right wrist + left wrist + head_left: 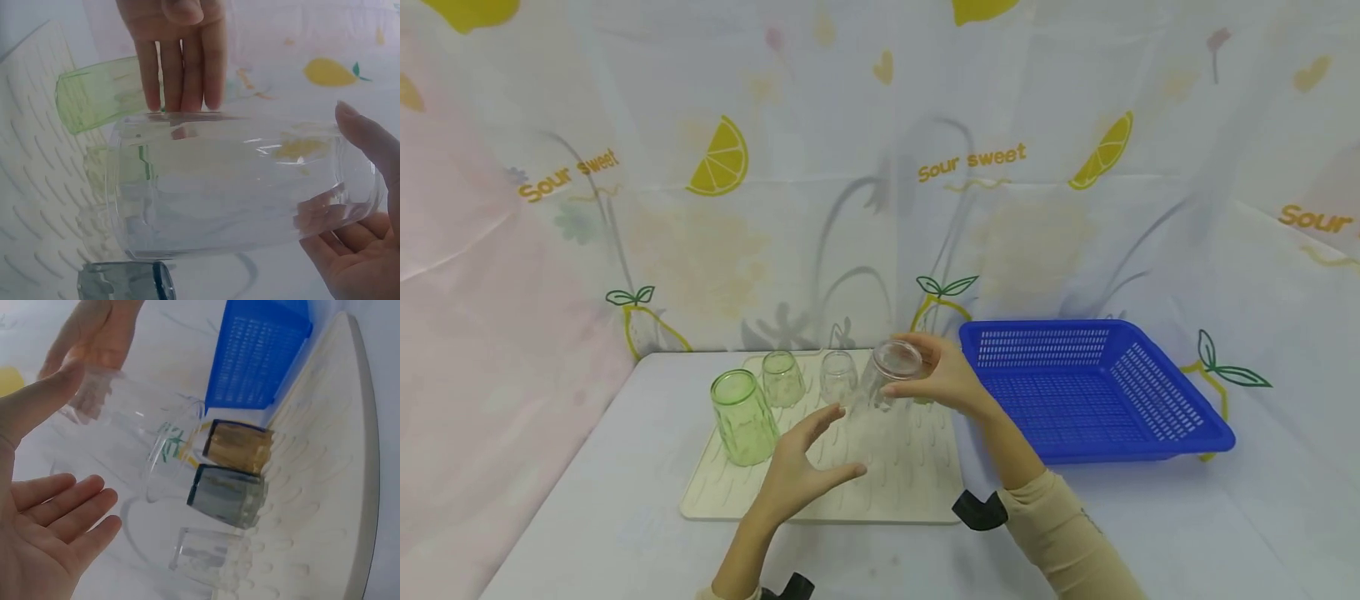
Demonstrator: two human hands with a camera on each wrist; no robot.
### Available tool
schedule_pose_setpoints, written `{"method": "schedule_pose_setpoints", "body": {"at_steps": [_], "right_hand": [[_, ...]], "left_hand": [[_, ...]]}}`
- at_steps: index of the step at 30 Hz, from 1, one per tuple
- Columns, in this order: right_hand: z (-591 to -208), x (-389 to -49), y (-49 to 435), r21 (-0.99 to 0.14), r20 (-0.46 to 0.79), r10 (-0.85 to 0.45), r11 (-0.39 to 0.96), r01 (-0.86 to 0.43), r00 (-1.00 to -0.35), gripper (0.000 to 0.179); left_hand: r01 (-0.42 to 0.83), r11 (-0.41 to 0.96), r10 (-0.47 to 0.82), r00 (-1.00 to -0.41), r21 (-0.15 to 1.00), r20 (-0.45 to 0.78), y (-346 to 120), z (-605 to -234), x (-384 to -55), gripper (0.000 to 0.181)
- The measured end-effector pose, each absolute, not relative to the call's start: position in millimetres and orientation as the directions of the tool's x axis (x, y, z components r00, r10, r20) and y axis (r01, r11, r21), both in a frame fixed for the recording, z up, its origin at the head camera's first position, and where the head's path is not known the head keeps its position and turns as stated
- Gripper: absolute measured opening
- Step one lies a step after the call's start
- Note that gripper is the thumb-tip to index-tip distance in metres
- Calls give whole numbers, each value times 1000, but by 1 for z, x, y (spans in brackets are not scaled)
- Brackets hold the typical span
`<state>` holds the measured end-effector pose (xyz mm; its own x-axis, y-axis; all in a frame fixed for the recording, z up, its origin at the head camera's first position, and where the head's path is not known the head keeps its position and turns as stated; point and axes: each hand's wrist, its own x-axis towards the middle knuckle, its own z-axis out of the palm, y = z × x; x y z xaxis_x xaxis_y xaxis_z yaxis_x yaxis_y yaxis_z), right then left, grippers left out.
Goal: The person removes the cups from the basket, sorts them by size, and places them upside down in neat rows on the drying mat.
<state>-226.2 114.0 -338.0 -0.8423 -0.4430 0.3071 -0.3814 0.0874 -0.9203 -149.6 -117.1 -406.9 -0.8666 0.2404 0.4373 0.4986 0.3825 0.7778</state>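
Observation:
My right hand (951,377) grips a large clear glass (883,379) near its narrower end, thumb on one side and fingers on the other. The glass is held above a cream ridged mat (820,510), its wide rim towards the mat. Beside it, my left hand (803,473) is spread with straight fingers and holds nothing. On the mat stand a tall green glass (745,421), a small green glass (783,379) and a small clear glass (838,377). A grey glass (228,495) and an amber glass (239,447) show plainly in the left wrist view.
A blue slotted plastic basket (1097,408) stands right of the mat. Behind everything hangs a white cloth (820,150) printed with lemons and lettering. White cloth also covers the table (610,500).

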Motion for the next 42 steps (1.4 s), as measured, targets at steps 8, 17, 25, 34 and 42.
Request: {"method": "schedule_pose_setpoints", "body": {"at_steps": [8,17,25,34,42], "right_hand": [[-356,-240,92,-931,296,-445,65,-360,-845,65],[-379,-251,73,-934,189,-441,195,-299,-877,76],[-391,-256,64,-925,216,-420,200,-322,-881,74],[-400,-264,48,-904,237,-421,234,-358,-875,68],[-407,-268,36,-894,227,-435,261,-363,-871,71]], "left_hand": [[472,458,134,-874,753,466,-151,-414,-127,64],[327,640,-53,-884,695,464,-193,-436,-103,58],[16,716,-192,-957,698,219,-232,-448,-97,84],[-103,784,-113,-993,612,-22,-259,-468,-111,106],[-87,784,-109,-994,614,-2,-262,-480,-112,101]]}}
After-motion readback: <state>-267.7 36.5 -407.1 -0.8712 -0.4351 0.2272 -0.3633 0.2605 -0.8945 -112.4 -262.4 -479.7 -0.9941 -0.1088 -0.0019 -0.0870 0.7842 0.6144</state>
